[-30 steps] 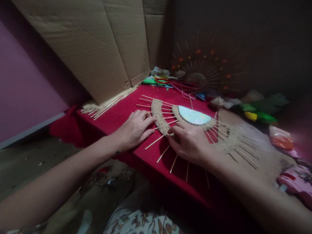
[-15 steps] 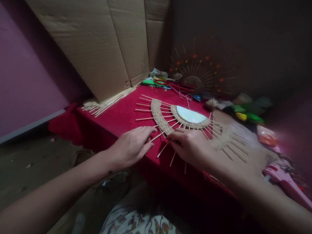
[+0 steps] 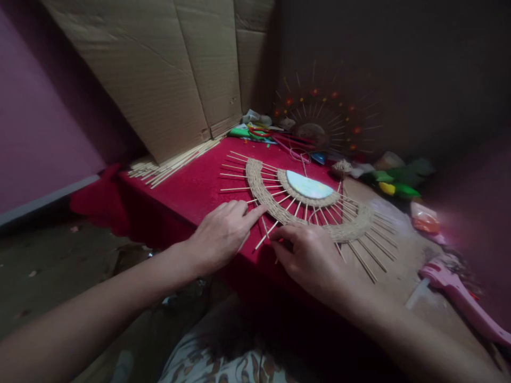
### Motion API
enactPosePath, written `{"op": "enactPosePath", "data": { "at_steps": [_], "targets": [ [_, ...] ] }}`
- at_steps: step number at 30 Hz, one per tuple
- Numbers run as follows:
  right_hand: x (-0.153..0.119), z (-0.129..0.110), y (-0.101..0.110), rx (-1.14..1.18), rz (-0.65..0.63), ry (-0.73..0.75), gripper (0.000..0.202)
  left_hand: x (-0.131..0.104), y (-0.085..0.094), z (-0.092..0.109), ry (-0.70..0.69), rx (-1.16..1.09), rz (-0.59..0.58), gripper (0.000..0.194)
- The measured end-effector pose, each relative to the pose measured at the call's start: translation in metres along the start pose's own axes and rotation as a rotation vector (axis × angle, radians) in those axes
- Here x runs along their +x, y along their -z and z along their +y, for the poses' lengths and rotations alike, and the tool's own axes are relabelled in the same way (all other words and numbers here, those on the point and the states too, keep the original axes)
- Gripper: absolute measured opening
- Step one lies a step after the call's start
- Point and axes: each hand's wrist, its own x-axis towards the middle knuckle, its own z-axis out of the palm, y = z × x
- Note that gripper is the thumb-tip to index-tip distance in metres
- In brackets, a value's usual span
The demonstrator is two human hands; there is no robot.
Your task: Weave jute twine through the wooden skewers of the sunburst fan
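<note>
Two concentric bands of tan twine join pale wooden sticks into a half-round fan, a light-blue half-disc at its center, near the front edge of the red-clothed table. My left hand rests an extended forefinger on the outer band; in dim light, I cannot tell whether its other fingers grip anything. My right hand pinches a thin twine strand beside the fan's near rim. Loose pale sticks lie at the table's left corner, a pink plastic glue gun toward its right side.
</note>
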Motion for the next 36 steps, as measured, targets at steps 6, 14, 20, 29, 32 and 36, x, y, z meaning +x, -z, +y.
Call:
{"op": "enactPosePath", "data": {
  "at_steps": [6, 14, 20, 29, 32, 36],
  "targets": [
    [-0.005, -0.006, 0.001, 0.204, -0.023, -0.003, 0.018, 0.002, -0.001, -0.002, -0.035, 0.039, 0.050, 0.034],
    [-0.011, -0.015, -0.018, 0.067, 0.011, 0.244, 0.019, 0.003, 0.002, -0.002, -0.046, 0.037, 0.014, 0.034],
    [-0.017, -0.009, -0.006, -0.136, 0.092, 0.323, 0.020, 0.004, 0.005, -0.005, -0.066, 0.049, 0.017, 0.036],
    [0.006, 0.047, 0.029, -0.017, 0.072, -0.107, 0.013, 0.001, -0.002, -0.009, -0.104, 0.117, 0.032, 0.041],
    [0.004, 0.059, 0.023, 0.024, 0.054, -0.138, 0.014, 0.000, -0.003, -0.011, -0.113, 0.103, 0.030, 0.042],
    [-0.007, 0.060, 0.019, 0.097, 0.052, -0.101, 0.015, 0.002, 0.001, -0.013, -0.094, 0.015, 0.019, 0.039]
  ]
}}
